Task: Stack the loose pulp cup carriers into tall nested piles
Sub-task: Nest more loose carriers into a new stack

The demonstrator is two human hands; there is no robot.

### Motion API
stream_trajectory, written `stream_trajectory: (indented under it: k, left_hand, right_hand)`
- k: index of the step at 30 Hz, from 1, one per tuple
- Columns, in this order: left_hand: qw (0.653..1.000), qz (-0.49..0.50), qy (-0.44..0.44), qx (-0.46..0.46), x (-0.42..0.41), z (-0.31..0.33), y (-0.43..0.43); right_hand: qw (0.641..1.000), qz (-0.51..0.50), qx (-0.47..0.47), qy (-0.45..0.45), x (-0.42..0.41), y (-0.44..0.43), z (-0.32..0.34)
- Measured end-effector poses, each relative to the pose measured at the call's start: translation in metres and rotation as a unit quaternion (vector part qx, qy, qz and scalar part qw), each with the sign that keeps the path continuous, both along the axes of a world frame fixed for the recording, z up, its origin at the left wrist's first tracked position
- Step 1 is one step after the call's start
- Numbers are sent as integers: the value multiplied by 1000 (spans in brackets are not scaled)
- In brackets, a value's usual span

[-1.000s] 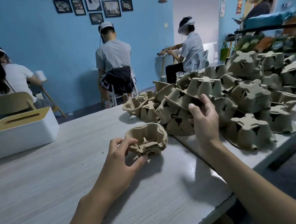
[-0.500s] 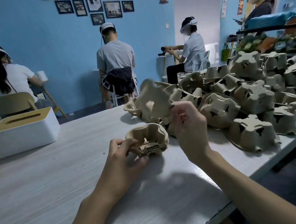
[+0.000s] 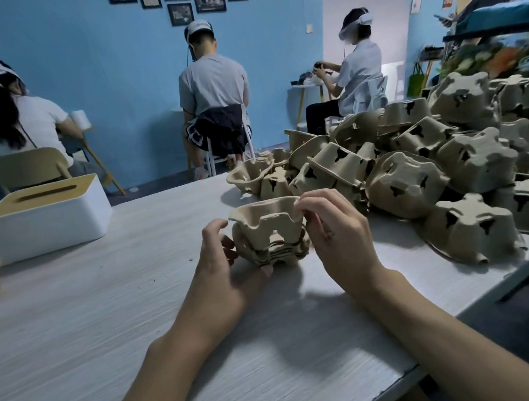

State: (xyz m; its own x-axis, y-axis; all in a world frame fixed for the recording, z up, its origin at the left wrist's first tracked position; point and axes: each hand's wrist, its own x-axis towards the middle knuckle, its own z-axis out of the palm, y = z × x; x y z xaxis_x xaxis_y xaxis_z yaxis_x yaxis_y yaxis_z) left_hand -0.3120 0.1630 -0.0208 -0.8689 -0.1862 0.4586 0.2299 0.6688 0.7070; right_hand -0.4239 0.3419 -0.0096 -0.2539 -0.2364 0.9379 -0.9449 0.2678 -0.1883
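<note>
left hand (image 3: 227, 263) curled round nested pile (image 3: 270, 235), left side | right hand (image 3: 334, 229) pinches the pile's top rim | pile stands on grey table (image 3: 107, 331) | loose carriers (image 3: 431, 156) heaped near, right | tissue box (image 3: 43, 217) left | blue wall (image 3: 114, 85), seated people behind

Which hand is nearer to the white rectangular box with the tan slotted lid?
Left. The left hand grips the left side of the brown nested pulp carrier stack, towards the white rectangular tan-lidded box; the right hand pinches the stack's right rim, farther away.
</note>
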Motion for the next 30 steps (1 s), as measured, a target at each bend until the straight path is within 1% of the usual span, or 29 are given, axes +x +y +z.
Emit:
stream_trajectory:
  k: [4, 7, 10, 14, 16, 17, 19, 23, 26, 28, 30]
  left_hand:
    - [1000, 3, -8, 0, 2, 1, 2]
    - [1000, 13, -15, -10, 1, -2, 2]
    - [1000, 21, -17, -15, 1, -3, 1]
    - [999, 17, -24, -39, 3, -1, 1]
    - [998, 16, -27, -59, 3, -1, 0]
    - [997, 16, -29, -66, 2, -1, -1]
    - [997, 17, -30, -72, 2, -1, -1]
    - [997, 23, -26, -74, 1, -1, -2]
    - [997, 26, -27, -69, 0, -1, -2]
    - [997, 26, -27, -69, 0, -2, -2]
    - [997, 25, -28, -70, 0, -2, -2]
  right_hand:
    - [1000, -17, -3, 23, 0, -5, 2]
    - [1000, -15, 4, 16, -2, -7, 0]
    - [1000, -7, 28, -12, -3, -5, -3]
    - [998, -26, 38, -46, 1, 0, -9]
    - [995, -30, 43, -89, 3, 0, -10]
    - [991, -25, 27, -127, 4, -1, -10]
    - [975, -9, -38, -219, 3, -1, -8]
    - [921, -2, -146, -361, -1, -3, -1]
    - [882, 30, -207, -422, -6, -8, 2]
    - [858, 41, -231, -456, -11, -10, 4]
    - [843, 42, -250, -475, -16, -10, 7]
